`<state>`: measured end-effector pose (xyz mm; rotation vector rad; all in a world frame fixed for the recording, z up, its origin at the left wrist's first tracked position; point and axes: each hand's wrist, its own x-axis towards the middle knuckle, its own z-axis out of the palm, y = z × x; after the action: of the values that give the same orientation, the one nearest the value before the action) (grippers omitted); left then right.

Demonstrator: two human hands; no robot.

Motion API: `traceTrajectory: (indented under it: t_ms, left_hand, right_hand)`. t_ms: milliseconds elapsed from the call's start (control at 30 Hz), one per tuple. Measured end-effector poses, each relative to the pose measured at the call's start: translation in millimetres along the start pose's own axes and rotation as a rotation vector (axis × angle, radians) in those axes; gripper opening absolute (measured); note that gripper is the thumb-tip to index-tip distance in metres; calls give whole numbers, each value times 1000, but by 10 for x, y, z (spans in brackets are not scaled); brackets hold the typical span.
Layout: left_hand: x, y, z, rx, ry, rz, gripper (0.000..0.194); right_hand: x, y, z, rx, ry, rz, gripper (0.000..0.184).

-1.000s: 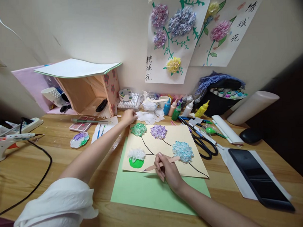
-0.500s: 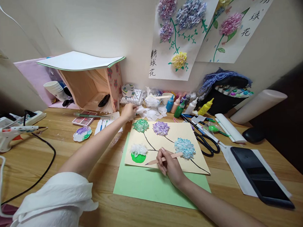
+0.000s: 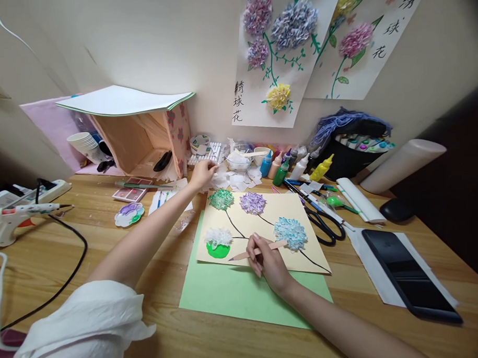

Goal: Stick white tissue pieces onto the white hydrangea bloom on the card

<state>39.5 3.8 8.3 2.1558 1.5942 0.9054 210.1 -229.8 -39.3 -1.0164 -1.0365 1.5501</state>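
My right hand rests on the cream card and grips a wooden craft stick with a dark tip. The card lies on a green sheet. It bears a green textured flower, a purple one and a blue one, with drawn black stems. At its lower left, white tissue bits cover part of a green painted circle. My left hand reaches beyond the card, fingers pinched beside torn white paper pieces; whatever is between them is too small to name.
Behind the card stand a bowl and several paint bottles. Black-handled scissors and a phone lie to the right. A glue gun, a paint palette and an open box are on the left.
My left hand has lifted slightly from the torn paper pieces. The right hand and the craft stick stay in place; the view has shifted a little.
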Motion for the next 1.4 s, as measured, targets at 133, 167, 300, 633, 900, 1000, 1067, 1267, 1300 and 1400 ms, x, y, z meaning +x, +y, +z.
traceTrajectory:
  t_ms: [133, 167, 300, 633, 900, 1000, 1067, 1267, 1300, 1400]
  left_hand:
    - [-215, 241, -180, -73, 36, 36, 18]
    - [-330, 306, -245, -90, 48, 68, 17]
    - [-955, 430, -482, -193, 33, 178, 19]
    - [-1899, 132, -543, -441, -564, 61, 19]
    - [-1998, 159, -363, -114, -416, 331, 12]
    - [-2021, 155, -289, -44, -335, 347, 11]
    - [-2025, 167, -261, -22, -308, 359, 11]
    - [-2015, 191, -227, -12, -246, 384, 10]
    - [-2011, 187, -227, -15, -231, 385, 10]
    - [-1986, 156, -236, -34, -146, 338, 11]
  right_hand:
    - [-3, -29, 14, 1, 6, 15, 49]
    - [-3, -34, 15, 5, 8, 18, 48]
    - [-5, -40, 11, 0, 8, 13, 49]
    - [-52, -20, 7, -96, 35, -36, 48]
    - [-167, 38, 6, -363, 60, -218, 42]
    - [-193, 17, 12, -557, -45, -332, 42]
    - [-191, -9, 26, -679, -121, -395, 39]
    - [-135, -53, 76, -818, -197, -468, 29]
    - [-125, -52, 80, -824, -199, -466, 28]
    - [-98, -48, 88, -834, -200, -450, 26]
